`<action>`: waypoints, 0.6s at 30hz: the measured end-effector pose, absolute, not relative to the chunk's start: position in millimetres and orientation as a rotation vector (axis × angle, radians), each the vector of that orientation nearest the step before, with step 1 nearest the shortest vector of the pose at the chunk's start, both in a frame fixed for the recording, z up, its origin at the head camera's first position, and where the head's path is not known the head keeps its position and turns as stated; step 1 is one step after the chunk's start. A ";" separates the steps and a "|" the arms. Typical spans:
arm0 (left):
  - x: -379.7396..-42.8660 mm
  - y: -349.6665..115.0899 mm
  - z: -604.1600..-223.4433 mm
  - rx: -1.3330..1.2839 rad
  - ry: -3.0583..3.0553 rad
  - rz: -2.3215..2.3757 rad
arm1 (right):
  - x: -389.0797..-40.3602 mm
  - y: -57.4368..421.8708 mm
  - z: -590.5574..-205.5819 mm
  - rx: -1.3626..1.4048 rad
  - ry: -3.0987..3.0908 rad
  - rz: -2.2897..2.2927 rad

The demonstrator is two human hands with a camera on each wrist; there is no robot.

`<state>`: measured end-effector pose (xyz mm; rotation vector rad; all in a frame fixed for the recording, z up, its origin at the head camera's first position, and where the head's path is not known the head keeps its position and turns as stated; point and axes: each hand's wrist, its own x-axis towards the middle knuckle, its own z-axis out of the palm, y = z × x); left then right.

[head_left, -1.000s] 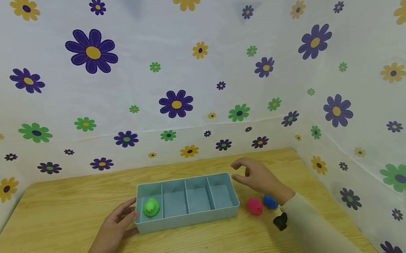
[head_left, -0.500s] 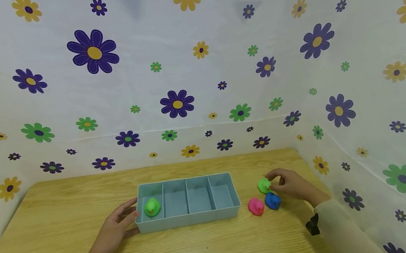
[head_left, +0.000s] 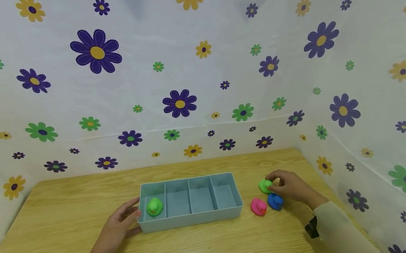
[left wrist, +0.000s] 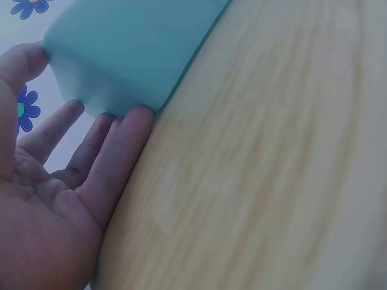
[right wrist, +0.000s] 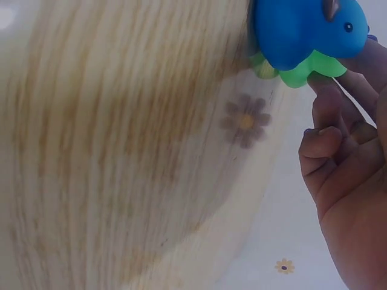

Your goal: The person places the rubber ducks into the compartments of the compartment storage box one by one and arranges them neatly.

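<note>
My left hand (head_left: 118,228) touches the left end of a light blue box (head_left: 191,219) with compartments, thumb at the rim. In the left wrist view its fairly straight fingers (left wrist: 124,154) meet the end wall near the table. A green rubber duck (head_left: 154,207) sits in the leftmost compartment. To the right of the box, my right hand (head_left: 288,185) pinches a second green rubber duck (head_left: 265,185) between thumb and forefinger. In the right wrist view a blue rubber duck (right wrist: 296,30) partly hides that green one. Beside the blue duck is a pink rubber duck (head_left: 259,206).
The other three compartments show bare floors between upright dividers (head_left: 189,197). Wood-grain table (head_left: 209,249) surrounds the box. A flowered white cloth (head_left: 145,79) hangs behind the table and along its right side.
My right hand has moved right, from beside the box's right end to the second green duck, and now pinches it. The left hand stays at the box.
</note>
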<state>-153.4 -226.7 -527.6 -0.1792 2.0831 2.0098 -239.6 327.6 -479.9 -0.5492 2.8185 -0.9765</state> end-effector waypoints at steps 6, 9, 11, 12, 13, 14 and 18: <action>-154.5 -225.5 -526.6 -0.190 2.089 2.005 | -239.2 327.6 -480.2 -0.545 2.836 -0.960; -154.1 -225.4 -526.9 -0.201 2.095 1.997 | -239.3 326.7 -479.3 -0.557 2.842 -0.946; -153.6 -225.4 -527.0 -0.205 2.092 1.996 | -239.1 325.7 -478.2 -0.563 2.849 -0.933; -153.4 -225.4 -527.0 -0.207 2.093 1.994 | -239.1 325.5 -477.8 -0.568 2.850 -0.926; -153.1 -225.3 -527.0 -0.208 2.091 1.995 | -239.2 325.2 -477.5 -0.570 2.855 -0.917; -153.2 -225.2 -526.8 -0.207 2.090 1.996 | -239.3 325.1 -477.2 -0.571 2.857 -0.910; -153.2 -224.6 -526.0 -0.200 2.094 2.000 | -239.9 323.7 -475.9 -0.578 2.887 -0.879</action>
